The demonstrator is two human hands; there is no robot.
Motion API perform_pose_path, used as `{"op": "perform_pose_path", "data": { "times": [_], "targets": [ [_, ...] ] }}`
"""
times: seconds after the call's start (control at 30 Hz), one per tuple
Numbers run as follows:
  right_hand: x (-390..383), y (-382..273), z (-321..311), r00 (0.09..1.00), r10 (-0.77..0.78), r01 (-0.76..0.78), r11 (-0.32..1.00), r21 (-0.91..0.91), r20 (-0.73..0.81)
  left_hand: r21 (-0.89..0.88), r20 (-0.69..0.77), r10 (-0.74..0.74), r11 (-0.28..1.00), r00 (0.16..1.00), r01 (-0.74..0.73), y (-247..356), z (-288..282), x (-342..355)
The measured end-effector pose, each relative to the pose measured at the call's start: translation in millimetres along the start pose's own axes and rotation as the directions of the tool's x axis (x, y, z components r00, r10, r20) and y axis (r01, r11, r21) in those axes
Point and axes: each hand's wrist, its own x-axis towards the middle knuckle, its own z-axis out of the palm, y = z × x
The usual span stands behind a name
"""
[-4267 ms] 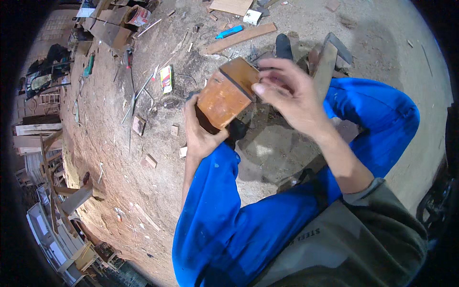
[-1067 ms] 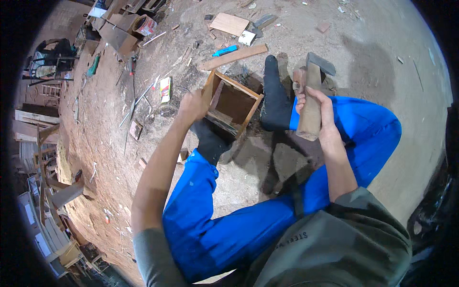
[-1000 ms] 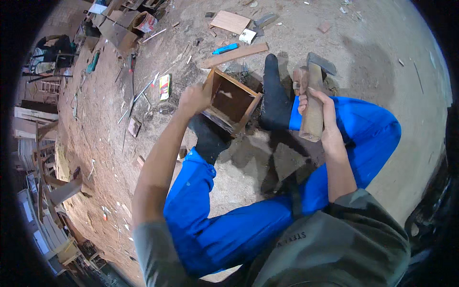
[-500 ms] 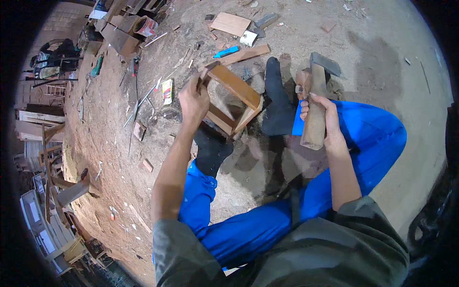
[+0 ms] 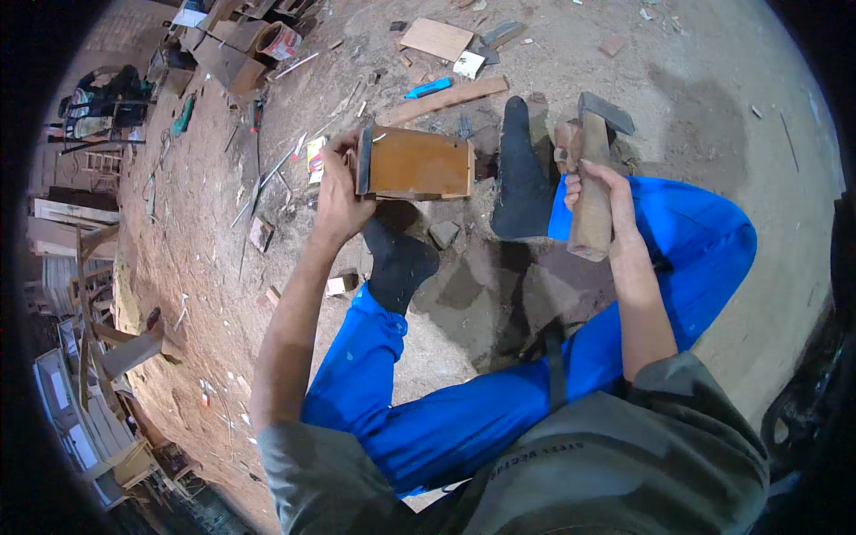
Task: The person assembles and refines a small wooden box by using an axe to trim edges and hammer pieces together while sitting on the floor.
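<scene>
My left hand [image 5: 345, 192] grips the left end of an orange-brown wooden box [image 5: 416, 162], which lies on its side with a flat face up and a dark edge beside my fingers. My right hand [image 5: 606, 196] is closed round the thick wooden handle [image 5: 589, 218] of a hammer-like tool with a grey metal head [image 5: 606, 114], held over my right shin. A reddish-brown piece [image 5: 564, 143] sits beside that handle. My socked feet [image 5: 522, 178] flank the box; under it, a grey stone-like piece [image 5: 444, 234] rests on the ground.
The dirt floor [image 5: 214, 357] holds a long board [image 5: 441, 98], a blue marker-like item [image 5: 428, 87], a square panel [image 5: 437, 40], metal rods [image 5: 267, 178] and scraps. A bucket [image 5: 278, 43], cardboard and stacked timber [image 5: 76, 232] lie along the left.
The box, earlier raised in both hands, then open-side up, has been turned by my left hand onto its side, closed face up. My right hand has since taken hold of the hammer-like tool.
</scene>
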Motion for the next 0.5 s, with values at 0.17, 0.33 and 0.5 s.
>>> {"op": "perform_pose_path", "data": {
  "times": [0.17,0.33,0.5],
  "targets": [
    [-28,8,11,0.99,-0.098,0.05,0.912,-0.407,-0.098,0.141,-0.004,-0.074,0.987,0.997,0.074,0,0,-8],
    [-75,18,63,0.976,-0.218,0.188,0.762,-0.62,0.028,-0.074,-0.019,-0.127,0.989,0.992,0.125,-3,15,-11],
    [-102,30,109,0.942,-0.272,0.326,0.625,-0.709,0.194,-0.124,-0.109,-0.08,0.99,0.991,0.066,2,31,-5]
  ]
}}
